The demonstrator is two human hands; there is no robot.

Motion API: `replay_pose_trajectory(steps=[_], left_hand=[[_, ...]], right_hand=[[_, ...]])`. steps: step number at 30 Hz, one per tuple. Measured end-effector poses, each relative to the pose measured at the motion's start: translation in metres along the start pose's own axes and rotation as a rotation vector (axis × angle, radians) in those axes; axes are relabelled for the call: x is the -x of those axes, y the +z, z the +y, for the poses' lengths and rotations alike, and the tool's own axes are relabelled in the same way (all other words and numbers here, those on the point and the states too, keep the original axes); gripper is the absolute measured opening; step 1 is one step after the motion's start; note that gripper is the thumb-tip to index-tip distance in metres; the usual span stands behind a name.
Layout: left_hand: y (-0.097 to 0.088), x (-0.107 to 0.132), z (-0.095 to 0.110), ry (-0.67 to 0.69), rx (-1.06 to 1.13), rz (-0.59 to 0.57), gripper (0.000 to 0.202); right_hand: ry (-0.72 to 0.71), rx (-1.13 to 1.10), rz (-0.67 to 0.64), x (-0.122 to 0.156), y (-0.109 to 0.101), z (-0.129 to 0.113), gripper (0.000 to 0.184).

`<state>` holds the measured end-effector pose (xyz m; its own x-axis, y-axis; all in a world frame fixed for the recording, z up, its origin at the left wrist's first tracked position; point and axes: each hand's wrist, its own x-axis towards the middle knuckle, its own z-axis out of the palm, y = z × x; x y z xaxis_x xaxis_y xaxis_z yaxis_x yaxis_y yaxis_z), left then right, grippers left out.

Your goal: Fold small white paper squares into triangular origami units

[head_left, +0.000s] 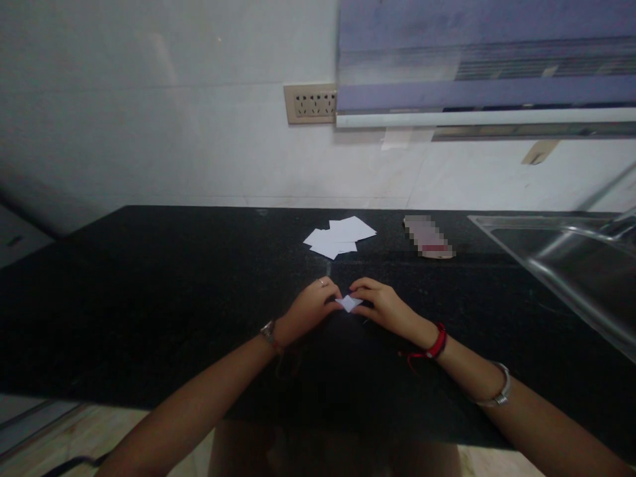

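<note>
Between my two hands is a small folded piece of white paper (349,303), roughly diamond-shaped, just above or on the dark countertop. My left hand (313,305) pinches its left corner between thumb and fingers. On the opposite side, my right hand (382,303) grips the right corner the same way. Beyond my hands, several white paper sheets (342,235) lie overlapping in a loose pile. Whether the folded paper touches the counter cannot be made out.
The black countertop (173,298) runs along a pale tiled wall. A phone-like object (428,237), blurred out, lies back right. At the right is a metal sink (586,265) with a faucet. A socket panel (311,104) and a purple blind (477,59) are on the wall.
</note>
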<state>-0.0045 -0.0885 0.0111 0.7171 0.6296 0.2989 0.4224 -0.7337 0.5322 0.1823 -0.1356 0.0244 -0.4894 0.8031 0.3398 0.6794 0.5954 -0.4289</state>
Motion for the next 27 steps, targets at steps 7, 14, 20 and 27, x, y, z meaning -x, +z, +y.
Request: replay_pose_trajectory(steps=[7, 14, 20, 27], left_hand=[[0.0010, -0.0003, 0.0002, 0.006, -0.009, 0.010, 0.008], [0.0033, -0.0006, -0.0032, -0.001, -0.028, -0.006, 0.010], [0.0042, -0.0011, -0.0047, 0.012, -0.052, -0.020, 0.010], [0.0047, -0.0020, -0.0069, 0.021, -0.062, -0.036, 0.011]], right_hand=[[0.022, -0.062, 0.012, -0.0023, 0.0015, -0.0028, 0.023], [0.010, -0.095, 0.007, -0.0023, 0.0014, -0.0035, 0.014], [-0.044, -0.064, -0.080, -0.0014, -0.0018, -0.0004, 0.011], [-0.048, -0.120, -0.080, -0.0023, -0.0019, 0.0035, 0.008]])
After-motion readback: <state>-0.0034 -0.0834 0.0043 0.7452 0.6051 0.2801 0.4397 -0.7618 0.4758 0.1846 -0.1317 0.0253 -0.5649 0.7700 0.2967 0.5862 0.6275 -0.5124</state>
